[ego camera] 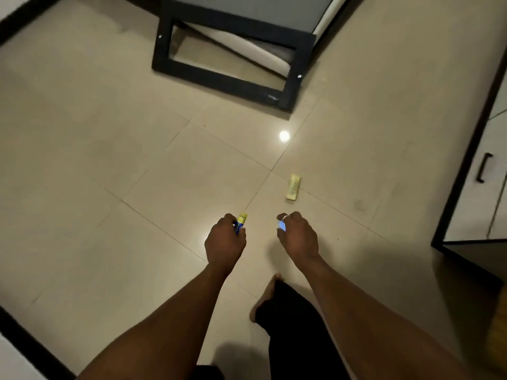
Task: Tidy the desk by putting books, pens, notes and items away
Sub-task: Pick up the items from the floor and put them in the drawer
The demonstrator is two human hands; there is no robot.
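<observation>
Down on the floor lies a yellow block. It is small and flat, and it sits right by a line where the tiles meet.

Both hands are above the floor, on the near side of the block. The right hand is the one closer to the block, but it is apart from it. Its fingers are curled, and they pinch a small pale blue bit. I cannot tell what the bit is. A ring shows on one finger of this hand.

The left hand is farther from the block, off to its left and nearer to the person. It grips a stick that is blue with a yellow end. The yellow end pokes out past the fingers, away from the person. The two hands do not touch each other.

Past the block, far from the person, stands a black frame with grey and white parts inside it. Between the frame and the block a round bright spot shines on the tiles. To the right of the block, well apart, is a white cabinet with a dark edge and a black handle. Nearer than the block, below the hands, are a bare foot and a black trouser leg.
</observation>
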